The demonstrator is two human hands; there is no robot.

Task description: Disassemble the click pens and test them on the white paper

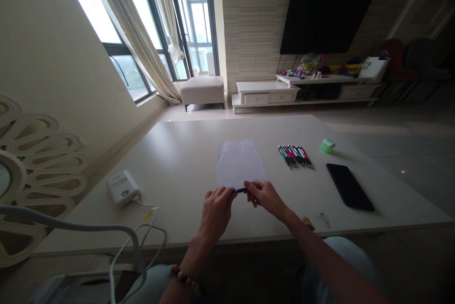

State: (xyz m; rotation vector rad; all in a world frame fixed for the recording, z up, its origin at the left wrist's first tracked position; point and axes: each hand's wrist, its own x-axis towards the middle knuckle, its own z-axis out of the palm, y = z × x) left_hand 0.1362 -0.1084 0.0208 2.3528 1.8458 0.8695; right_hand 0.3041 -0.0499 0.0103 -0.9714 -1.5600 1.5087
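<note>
Between my two hands, a pen (pixel 240 191) with a blue part and a dark part lies nearly level above the table's near side. My left hand (pixel 217 207) is closed around its blue end, and my right hand (pixel 261 195) pinches the dark end. Most of the pen is hidden by my fingers. Just beyond the hands a sheet of white paper (pixel 240 159) lies flat on the table. To the right of the paper, several pens (pixel 295 156) in green, red, white and black rest side by side in a row.
On the white table (pixel 177 152), a white power adapter (pixel 123 188) with a cable (pixel 156 221) sits at left. Right of the pens are a small green box (pixel 327 146) and a black tablet or phone (pixel 349 186). A small cartoon figure (pixel 308 223) lies near the front edge.
</note>
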